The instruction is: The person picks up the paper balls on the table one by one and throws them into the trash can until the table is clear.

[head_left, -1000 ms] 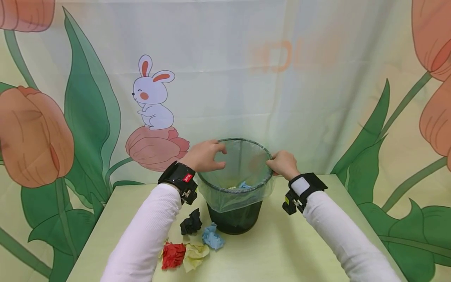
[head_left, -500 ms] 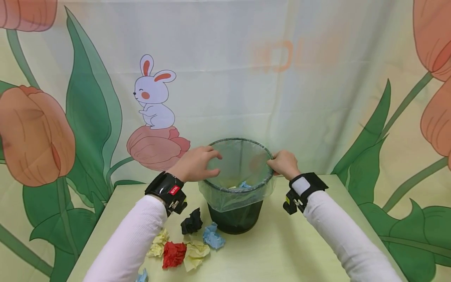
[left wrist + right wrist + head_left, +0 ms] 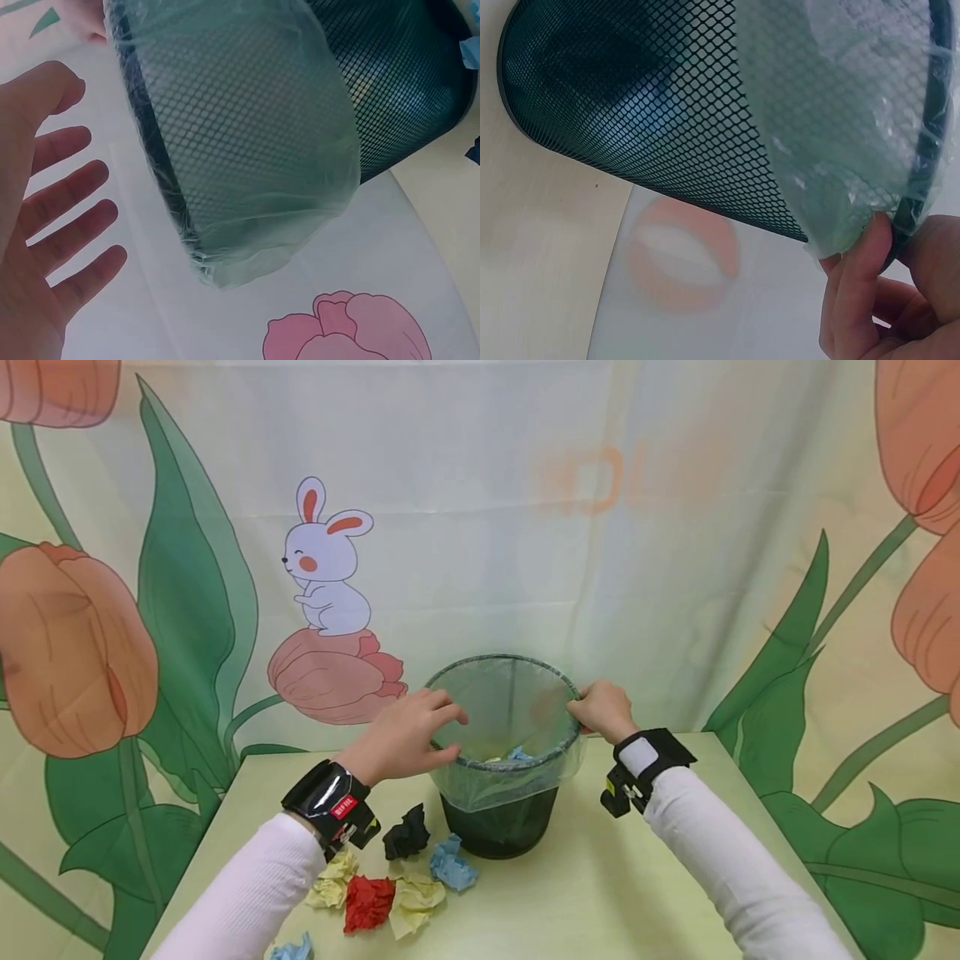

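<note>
A red label (image 3: 344, 807) on the black left wrist strap (image 3: 306, 791) bears white characters too small to read; orange lettering (image 3: 600, 481) on the backdrop (image 3: 450, 552) is faint and blurred, with one D-like shape, apparently reversed, standing out. The backdrop, printed with tulips and a white rabbit (image 3: 330, 568), rises behind the table (image 3: 570, 910). On the table's near left part lie crumpled papers: a black paper ball (image 3: 406, 833) and a blue paper ball (image 3: 453, 863) just beside the bin, a red paper ball (image 3: 369, 903) between two pale yellow ones, and a second blue piece (image 3: 292, 948) at the lower edge of the head view, by the left sleeve (image 3: 240, 893), which hides part of the table. The dark mesh bin (image 3: 498, 831) stands upright at the far middle of the table, its translucent liner (image 3: 487, 789) folded outward over the rim; inside, low down, show a blue scrap (image 3: 519, 753) and a yellowish one, mostly hidden by the near rim. The right hand (image 3: 603, 710) pinches rim and liner at the bin's right side. The left hand (image 3: 405, 732) is spread wide near the left rim, holding nothing; the left wrist view shows its fingers apart from the liner.
</note>
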### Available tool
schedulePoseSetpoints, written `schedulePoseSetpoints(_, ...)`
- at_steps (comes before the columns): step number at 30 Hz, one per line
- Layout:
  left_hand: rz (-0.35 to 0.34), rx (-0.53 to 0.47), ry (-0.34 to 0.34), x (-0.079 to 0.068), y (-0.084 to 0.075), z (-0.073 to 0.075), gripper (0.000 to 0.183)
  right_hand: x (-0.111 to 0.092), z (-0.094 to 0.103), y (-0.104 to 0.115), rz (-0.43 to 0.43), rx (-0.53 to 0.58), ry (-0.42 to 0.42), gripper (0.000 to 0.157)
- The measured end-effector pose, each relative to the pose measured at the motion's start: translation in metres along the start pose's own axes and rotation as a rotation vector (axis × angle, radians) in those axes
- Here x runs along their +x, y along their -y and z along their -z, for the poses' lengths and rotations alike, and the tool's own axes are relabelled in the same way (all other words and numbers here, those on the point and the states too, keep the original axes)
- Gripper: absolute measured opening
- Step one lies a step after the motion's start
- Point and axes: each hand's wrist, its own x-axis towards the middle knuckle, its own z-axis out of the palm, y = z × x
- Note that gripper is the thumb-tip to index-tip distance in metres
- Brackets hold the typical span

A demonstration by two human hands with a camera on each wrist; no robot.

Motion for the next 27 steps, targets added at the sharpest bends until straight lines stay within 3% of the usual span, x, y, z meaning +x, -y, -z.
schedulePoseSetpoints(8,-0.069,0.005,-0.055,-0.023,-0.007,0.000,0.024,0.001,-0.001,0.001,0.000,-0.006,0.003,0.043)
schedulePoseSetpoints(16,-0.080,0.011,-0.070,-0.043,-0.012,-0.001,0.026,-0.001,0.000,0.002,-0.014,-0.004,0.000,0.043)
schedulePoseSetpoints(27,-0.021,0.012,0.006,-0.067,-0.014,-0.022,0.032,0.000,0.000,0.002,-0.027,0.002,0.000,0.044)
